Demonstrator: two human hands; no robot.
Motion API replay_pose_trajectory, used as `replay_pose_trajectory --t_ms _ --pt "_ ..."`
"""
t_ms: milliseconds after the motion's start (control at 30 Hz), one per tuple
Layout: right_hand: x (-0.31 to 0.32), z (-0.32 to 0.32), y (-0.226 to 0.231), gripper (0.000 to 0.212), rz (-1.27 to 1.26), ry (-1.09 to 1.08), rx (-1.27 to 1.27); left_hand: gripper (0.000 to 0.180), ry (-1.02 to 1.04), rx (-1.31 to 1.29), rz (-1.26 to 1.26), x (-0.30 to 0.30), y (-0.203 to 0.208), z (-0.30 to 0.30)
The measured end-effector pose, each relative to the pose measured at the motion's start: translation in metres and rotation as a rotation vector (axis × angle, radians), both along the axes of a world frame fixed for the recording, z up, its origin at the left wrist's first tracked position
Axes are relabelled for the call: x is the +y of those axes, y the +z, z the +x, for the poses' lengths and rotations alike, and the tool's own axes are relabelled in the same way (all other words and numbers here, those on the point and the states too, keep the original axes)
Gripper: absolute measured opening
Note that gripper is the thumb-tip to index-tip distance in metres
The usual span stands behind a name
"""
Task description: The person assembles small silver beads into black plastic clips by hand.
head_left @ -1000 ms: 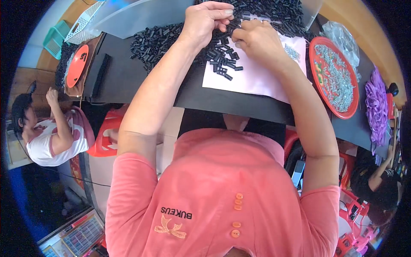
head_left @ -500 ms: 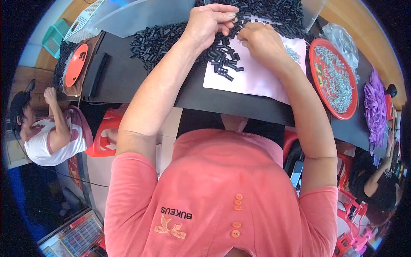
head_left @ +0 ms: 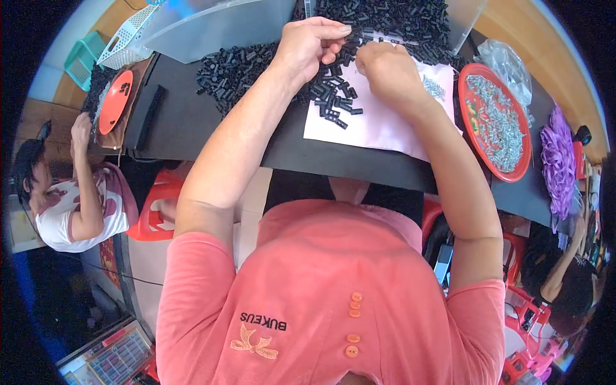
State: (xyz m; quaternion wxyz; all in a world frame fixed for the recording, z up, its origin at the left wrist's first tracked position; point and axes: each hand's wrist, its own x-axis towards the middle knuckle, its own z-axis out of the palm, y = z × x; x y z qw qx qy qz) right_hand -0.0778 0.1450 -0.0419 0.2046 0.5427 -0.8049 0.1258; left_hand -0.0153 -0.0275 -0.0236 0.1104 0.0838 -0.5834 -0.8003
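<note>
My left hand (head_left: pixel 307 46) is closed in a pinch, thumb stretched along the curled fingers, over a heap of small black plastic pieces (head_left: pixel 237 74). Whatever lies between its fingertips is too small to make out. Just right of it, my right hand (head_left: pixel 390 72) hangs with its fingers curled down and its back toward me, so its fingertips are hidden. Beneath both hands lies a pale pink sheet (head_left: pixel 385 131). A loose group of black cylindrical pieces (head_left: pixel 335 102) rests on its left part, and small silvery metal parts (head_left: pixel 434 88) lie right of my right hand.
A red tray (head_left: pixel 467 122) of silvery screw-like parts stands at the right, beside a clear plastic bag (head_left: pixel 504 61) and a purple bundle (head_left: pixel 559 163). Clear bins (head_left: pixel 212 32) stand at the back. One person (head_left: pixel 83 199) sits left near a red plate (head_left: pixel 117 102); another (head_left: pixel 564 282) is at far right.
The view has shifted slightly. My right hand has dropped a little and its fingers are more curled; my left hand stays in its pinch. The person at left has lowered a hand.
</note>
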Motion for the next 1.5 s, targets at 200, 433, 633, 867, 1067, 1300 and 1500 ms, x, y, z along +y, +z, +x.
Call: replay_pose_trajectory --t_ms 200,433,633,867,1067,1300,1500 --pt "0.003 -0.001 0.005 0.013 0.025 -0.003 -0.089 0.013 0.039 -0.002 0.007 0.001 0.0 0.0" --pt "0.0 0.008 0.002 0.011 0.089 0.036 0.055 0.02 -0.03 0.034 -0.002 -0.001 -0.001 -0.001" --pt "0.0 0.005 0.002 0.014 0.039 -0.08 0.005 0.014 -0.035 -0.032 0.011 -0.004 0.0 0.001" --pt "0.005 0.005 0.003 0.016 0.051 -0.003 -0.02 0.018 -0.036 -0.005 -0.018 0.0 0.001 0.0" --pt "0.0 0.01 0.002 0.015 0.079 0.061 0.089 0.02 -0.071 -0.004 -0.267 0.008 0.002 0.003" --pt "0.002 -0.004 0.002 0.011 -0.074 -0.059 -0.098 0.016 0.019 -0.016 -0.297 0.007 0.003 0.002" --pt "0.007 -0.021 0.003 0.012 -0.565 0.072 -0.868 0.015 -0.043 -0.008 -0.265 0.018 0.006 0.005"
